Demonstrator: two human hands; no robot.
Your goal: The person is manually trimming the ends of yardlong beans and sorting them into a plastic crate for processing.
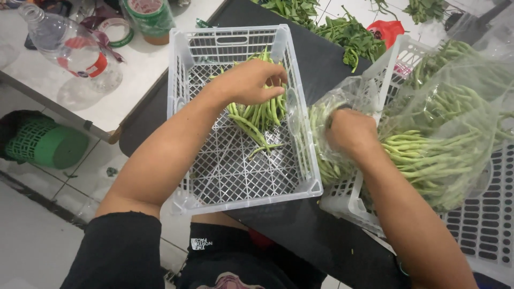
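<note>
Two white plastic crates sit side by side on a dark tabletop (321, 69), and the person works across both. The left hand (250, 81) is inside the left crate (182, 69), fingers curled down and pressed together over a bundle of green beans (261, 119) that lies on the crate's lattice floor toward the far end. The right hand (350, 132) is pushed into a clear plastic bag (455, 96) of more green beans (428, 155), which rests in the right crate (348, 200); its fingers are buried in the bag's mouth (I cannot tell whether they grip anything).

Beyond the crates, loose leafy greens (342, 32) lie on the tabletop next to something red (386, 29). Off to the left, a white counter (134, 75) carries a clear plastic bottle (69, 45) lying on its side and a roll of tape (115, 31). A green basket (45, 143) stands on the tiled floor below.
</note>
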